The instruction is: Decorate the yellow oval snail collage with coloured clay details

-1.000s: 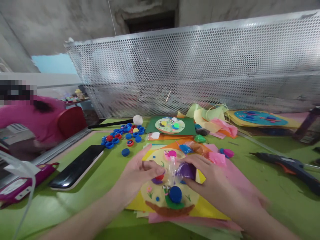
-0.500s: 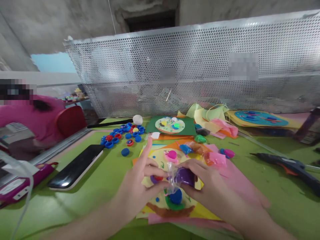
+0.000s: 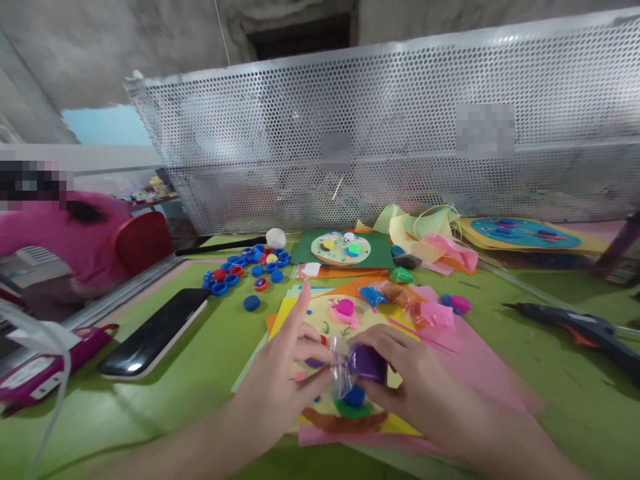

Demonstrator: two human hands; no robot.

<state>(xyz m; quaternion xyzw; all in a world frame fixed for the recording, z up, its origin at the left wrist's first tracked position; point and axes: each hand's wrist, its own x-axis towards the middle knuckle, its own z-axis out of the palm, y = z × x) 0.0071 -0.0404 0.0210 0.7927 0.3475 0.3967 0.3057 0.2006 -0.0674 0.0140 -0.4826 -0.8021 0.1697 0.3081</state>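
A lump of purple modelling clay in a clear plastic wrapper is between my hands, over a cream craft picture with clay and bottle-cap snails on it. My right hand grips the clay, thumb below and fingers on top. With thumb and fingers, my left hand pinches the loose end of the wrapper; its index finger points up and away. Beneath the hands, part of the picture is hidden, while a pink snail and a blue cap on green clay show.
Blue and red bottle caps lie at the back left, near a phone and a purple power strip. Wrapped clay and pink paper are to the right, then a glue gun. Behind stands a perforated metal panel.
Both hands have moved slightly down and nearer with the wrapped purple clay. The right hand now covers more of the lump. The left still pinches the wrapper.
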